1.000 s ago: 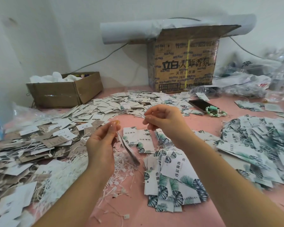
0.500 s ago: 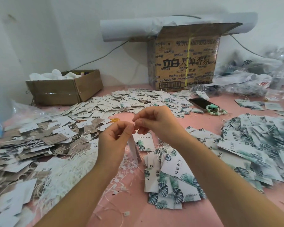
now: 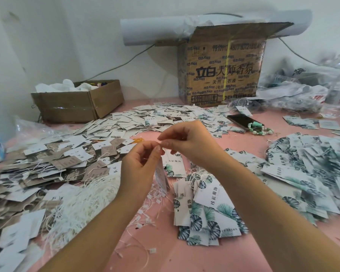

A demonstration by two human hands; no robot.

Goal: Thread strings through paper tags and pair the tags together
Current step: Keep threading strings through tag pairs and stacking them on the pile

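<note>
A: Both hands have closed in since a second ago; the right hand that was held apart up and to the right now meets the left hand fingertip to fingertip.

B: And the fingers?

A: Left thumb and forefinger are pinched together on the top edge of a tag, which hangs edge-on straight below the fingertips. The right thumb and forefinger are pinched too, right against the left ones, seemingly on a thin string; it is too fine to make out clearly.

B: Where are the supplies?

A: Just below and left of the left wrist lies the bundle of white strings. Directly under the right wrist sits a stack of leaf-print tags, a few loose ones behind the fingers. Right of the right forearm is a big heap of leaf-print tags.

B: Further off?

A: Left of the left hand spreads a pile of brown and white tags; beyond the fingertips, a scatter of white tags on the pink table. Past those, a printed carton, a low open box, and a phone with a green bead bracelet.
</note>
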